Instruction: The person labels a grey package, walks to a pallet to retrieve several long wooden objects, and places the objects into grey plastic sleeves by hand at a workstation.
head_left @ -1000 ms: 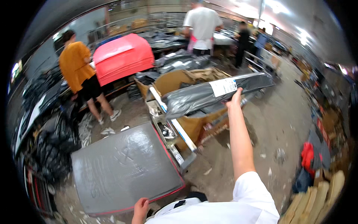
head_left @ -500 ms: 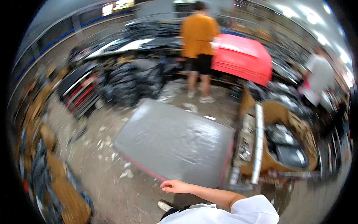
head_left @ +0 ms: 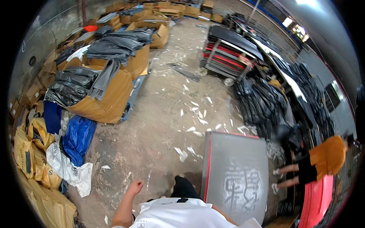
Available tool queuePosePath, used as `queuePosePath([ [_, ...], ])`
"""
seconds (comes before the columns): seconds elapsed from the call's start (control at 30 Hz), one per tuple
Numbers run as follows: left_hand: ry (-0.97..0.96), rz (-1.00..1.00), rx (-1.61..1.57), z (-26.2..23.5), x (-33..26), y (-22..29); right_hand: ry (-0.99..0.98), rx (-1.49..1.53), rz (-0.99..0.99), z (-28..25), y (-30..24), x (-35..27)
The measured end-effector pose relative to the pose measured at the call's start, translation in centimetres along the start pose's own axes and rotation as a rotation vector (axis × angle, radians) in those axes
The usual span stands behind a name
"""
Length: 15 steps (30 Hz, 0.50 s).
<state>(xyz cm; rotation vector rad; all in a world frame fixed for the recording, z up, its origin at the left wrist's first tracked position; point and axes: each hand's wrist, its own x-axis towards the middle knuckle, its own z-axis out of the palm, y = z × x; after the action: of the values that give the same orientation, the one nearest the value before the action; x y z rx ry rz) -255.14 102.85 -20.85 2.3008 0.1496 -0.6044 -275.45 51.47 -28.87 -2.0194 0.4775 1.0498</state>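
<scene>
My left hand hangs over the concrete floor, its fingers curled into a loose fist, with nothing visible in it. My right hand is out of sight; only part of its forearm shows beside my white shirt. Nearest to that arm lies a large grey flat slab or stack with a red lower edge and shiny marks on its top. Neither arm is seen touching it.
Cardboard boxes of bagged dark sheets line the left, beside yellow sacks and a blue bag. A wheeled cart and black bundles stand right. A person in orange stands by a red stack. White scraps litter the floor.
My view has swung left, bringing the boxes and sacks into sight. The slab now sits further right. My left hand has come into view, while the hand seen earlier near the slab no longer shows.
</scene>
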Motion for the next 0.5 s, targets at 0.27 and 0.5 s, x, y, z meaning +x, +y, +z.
queuePosePath([
  [0.27, 0.031, -0.029, -0.108, -4.8, 23.0, 9.0, 0.068, -0.106, 0.157, -21.6, -13.5, 19.6],
  [0.5, -0.113, -0.603, 0.044, -10.0, 26.3, 9.1, 0.43, -0.044, -0.553, -41.7, -53.2, 36.3],
])
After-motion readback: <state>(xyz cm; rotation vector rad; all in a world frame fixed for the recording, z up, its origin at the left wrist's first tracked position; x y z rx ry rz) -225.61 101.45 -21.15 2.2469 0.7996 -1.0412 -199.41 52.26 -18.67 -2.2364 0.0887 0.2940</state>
